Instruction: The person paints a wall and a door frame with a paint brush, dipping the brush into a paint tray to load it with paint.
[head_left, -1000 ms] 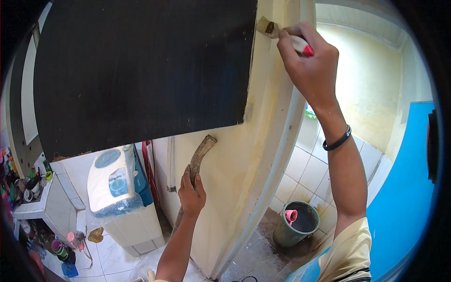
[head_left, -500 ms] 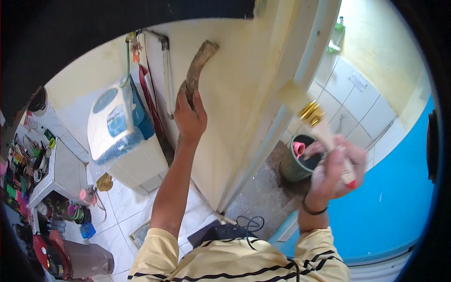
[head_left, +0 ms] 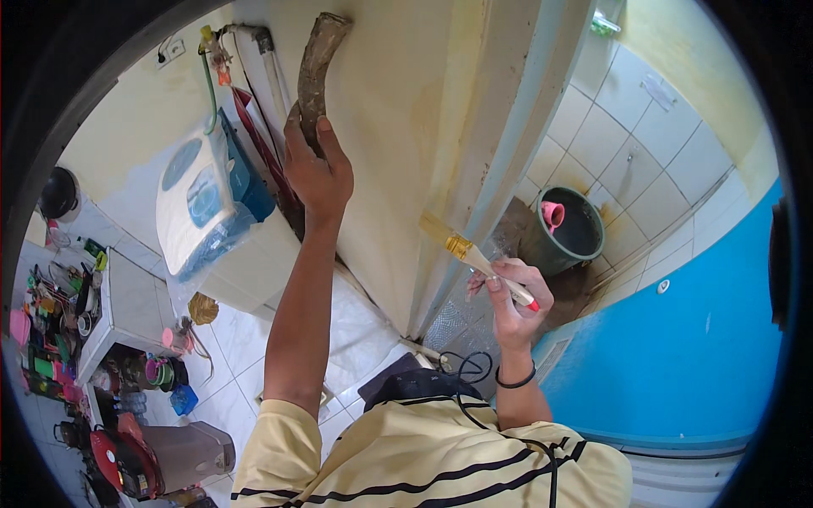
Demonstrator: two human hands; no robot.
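My left hand (head_left: 320,178) is closed around the lower part of a curved, rough brown piece of wood (head_left: 318,68), like a short branch, held up before the pale yellow wall (head_left: 381,127). Its upper end points away from me; the lower end is hidden by the hand. In my right hand (head_left: 518,306) is a flat paintbrush (head_left: 460,247) with a white, red-tipped handle, a gold-coloured ferrule and pale bristles. The bristles point up and left, in front of the wall's edge by the door frame (head_left: 508,152). I cannot tell whether they touch it.
Left of the wall stands a white and blue washing machine (head_left: 246,262). A cluttered tiled counter (head_left: 106,330) and a lidded grey bin-like container (head_left: 190,453) are further left. Beyond the frame sits a green bucket (head_left: 550,254) holding a pink dipper (head_left: 552,216). A blue door (head_left: 669,364) is at right.
My right hand has drawn the paintbrush left and lower, out of its blur. My left hand and the piece of wood sit higher and further left in view; the view itself has shifted.
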